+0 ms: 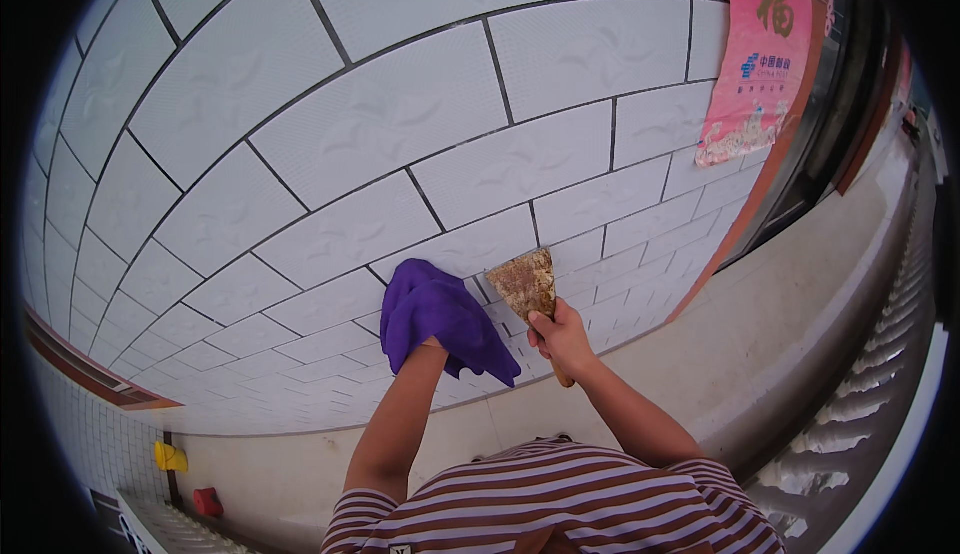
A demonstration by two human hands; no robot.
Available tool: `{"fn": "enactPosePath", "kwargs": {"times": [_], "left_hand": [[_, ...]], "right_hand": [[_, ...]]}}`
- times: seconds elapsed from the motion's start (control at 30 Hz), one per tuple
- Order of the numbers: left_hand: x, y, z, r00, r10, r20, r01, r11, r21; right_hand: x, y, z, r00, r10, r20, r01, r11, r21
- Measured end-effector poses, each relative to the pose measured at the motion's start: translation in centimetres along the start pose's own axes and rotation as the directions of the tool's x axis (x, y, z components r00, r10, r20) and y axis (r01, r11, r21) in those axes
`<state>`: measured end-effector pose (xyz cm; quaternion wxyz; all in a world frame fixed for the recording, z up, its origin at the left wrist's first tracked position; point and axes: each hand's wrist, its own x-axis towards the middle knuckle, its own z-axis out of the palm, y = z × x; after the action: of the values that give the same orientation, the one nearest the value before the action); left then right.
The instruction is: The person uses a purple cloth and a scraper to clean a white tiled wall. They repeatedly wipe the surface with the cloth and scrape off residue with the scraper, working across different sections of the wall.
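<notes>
A purple cloth (439, 310) covers nearly all of my left hand (430, 343), leaving only the wrist area in sight. The cloth lies up against the white tiled wall (375, 126), and its loose corner hangs down to the right. In my right hand (559, 333) is a putty knife (525, 284), gripped by its wooden handle with the thumb near the base of the blade. Brown stains or rust mottle its wide blade, which points up at the wall just right of the cloth. Whether the blade touches the tiles I cannot tell.
A pink poster (750, 81) with writing hangs on the wall at upper right, beside a dark-framed opening (806, 156). Behind me runs a balustrade (847, 404). A yellow bucket (171, 457) and a red container (208, 502) stand at far left on the pale floor (285, 471).
</notes>
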<state>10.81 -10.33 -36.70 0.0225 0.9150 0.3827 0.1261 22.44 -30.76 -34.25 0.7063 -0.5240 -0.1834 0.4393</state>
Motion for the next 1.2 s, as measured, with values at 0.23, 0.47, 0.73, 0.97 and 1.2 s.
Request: {"fn": "enactPosePath", "kwargs": {"times": [0.23, 0.47, 0.73, 0.97, 1.2], "left_hand": [[0.3, 0.0, -0.2, 1.0, 0.0, -0.008, 0.0, 1.0, -0.01], [0.3, 0.4, -0.5, 1.0, -0.01, 0.0, 0.01, 1.0, 0.007], [0.1, 0.6, -0.4, 0.987, 0.113, -0.115, -0.11, 0.993, 0.039], [-0.4, -1.0, 0.0, 0.976, 0.19, -0.101, -0.169, 0.968, 0.187], [0.0, -1.2, 1.0, 0.961, 0.2, -0.193, -0.146, 0.953, 0.265]], "right_hand": [[0.2, -0.1, 0.0, 0.999, -0.042, -0.018, 0.041, 0.997, -0.058], [1.2, 0.0, -0.6, 0.956, -0.29, -0.036, 0.261, 0.904, -0.339], [2.7, -2.1, -0.3, 0.955, -0.296, 0.033, 0.272, 0.824, -0.497], [1.6, -4.1, -1.8, 0.963, -0.27, -0.007, 0.226, 0.819, -0.528], [1.5, -3.4, -1.3, 0.957, -0.289, -0.008, 0.228, 0.773, -0.593]]}}
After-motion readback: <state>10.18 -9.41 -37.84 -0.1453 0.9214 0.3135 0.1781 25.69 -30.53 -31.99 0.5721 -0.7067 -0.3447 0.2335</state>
